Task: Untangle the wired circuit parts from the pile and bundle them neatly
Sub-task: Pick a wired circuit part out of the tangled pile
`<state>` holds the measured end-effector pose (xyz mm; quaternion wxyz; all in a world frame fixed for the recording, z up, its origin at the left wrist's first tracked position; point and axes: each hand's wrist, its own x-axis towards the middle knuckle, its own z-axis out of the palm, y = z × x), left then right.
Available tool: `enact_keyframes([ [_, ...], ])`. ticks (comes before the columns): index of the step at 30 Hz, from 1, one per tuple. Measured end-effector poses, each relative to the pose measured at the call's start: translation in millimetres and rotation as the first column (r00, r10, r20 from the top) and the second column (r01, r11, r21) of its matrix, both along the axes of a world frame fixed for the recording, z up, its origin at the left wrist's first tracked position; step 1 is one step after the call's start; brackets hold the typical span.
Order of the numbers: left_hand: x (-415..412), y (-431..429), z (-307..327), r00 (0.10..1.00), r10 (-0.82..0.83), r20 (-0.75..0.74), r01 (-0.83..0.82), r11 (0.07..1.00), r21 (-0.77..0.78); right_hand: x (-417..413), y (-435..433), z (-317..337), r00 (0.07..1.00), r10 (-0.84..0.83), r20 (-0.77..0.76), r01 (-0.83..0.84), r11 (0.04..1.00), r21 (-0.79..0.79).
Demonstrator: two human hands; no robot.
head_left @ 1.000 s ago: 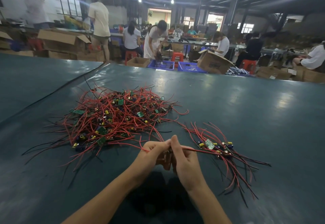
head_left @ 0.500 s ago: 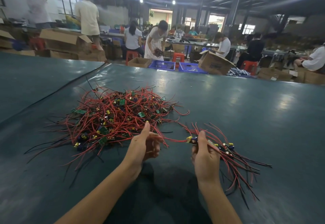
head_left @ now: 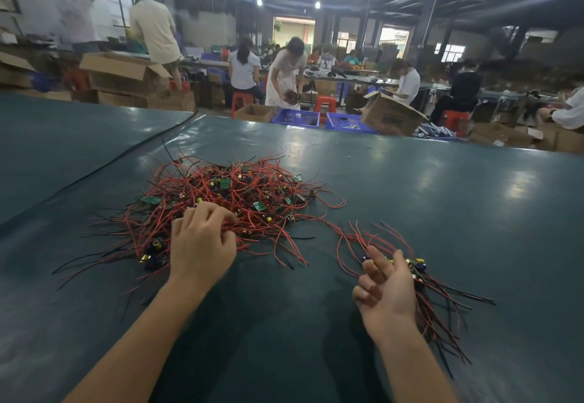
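Head view, bundle (head_left: 418,266) wires running far-left to near-right, right hand (head_left: 387,293) alongside

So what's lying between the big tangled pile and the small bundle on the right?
In the head view, mostly bare table, crossed by a loose red wire trailing from the pile toward the bundle.

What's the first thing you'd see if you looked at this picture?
A big tangled pile of red and black wires with little green circuit boards sits on the dark green table, with the left hand curled at its near edge. To its right lies a smaller bundle of the same wired parts, partly under the relaxed right hand.
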<state>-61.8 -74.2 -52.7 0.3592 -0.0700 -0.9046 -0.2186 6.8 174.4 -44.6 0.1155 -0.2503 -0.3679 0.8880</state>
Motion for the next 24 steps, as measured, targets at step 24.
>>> enact_keyframes([
  [24,22.1,33.1,10.3,0.916,-0.4,-0.014,0.4,0.915,0.043,0.7,-6.5,-1.6,1.0,0.012,0.015,-0.015,0.976,0.219],
])
